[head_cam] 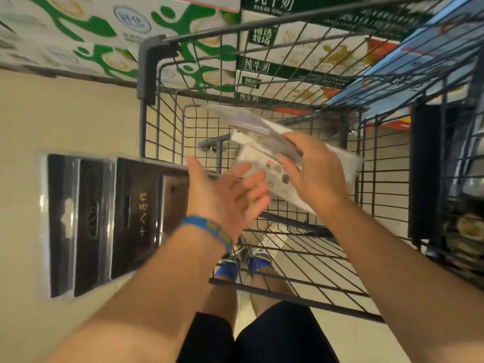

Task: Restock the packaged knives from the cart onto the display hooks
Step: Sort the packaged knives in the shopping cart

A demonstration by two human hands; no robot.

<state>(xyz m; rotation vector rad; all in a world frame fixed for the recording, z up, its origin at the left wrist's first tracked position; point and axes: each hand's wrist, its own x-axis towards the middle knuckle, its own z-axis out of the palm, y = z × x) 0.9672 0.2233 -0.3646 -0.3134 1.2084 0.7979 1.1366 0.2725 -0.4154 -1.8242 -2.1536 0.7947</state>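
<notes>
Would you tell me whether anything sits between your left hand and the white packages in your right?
Nothing visible does: the open left hand is right at the white packages, which the right hand holds inside the cart. The display hooks are out of view.

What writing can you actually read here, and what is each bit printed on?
"纯牛奶": on the green-and-white milk cartons, repeated on several.
"精选牧场": on a green patch of the same cartons.
"舒化": in the oval logo on the green-swirl cartons.
"十八子作": in gold on the dark knife package, slightly blurred.
Too blurred to read: the small print on the white package that the right hand grips.
</notes>
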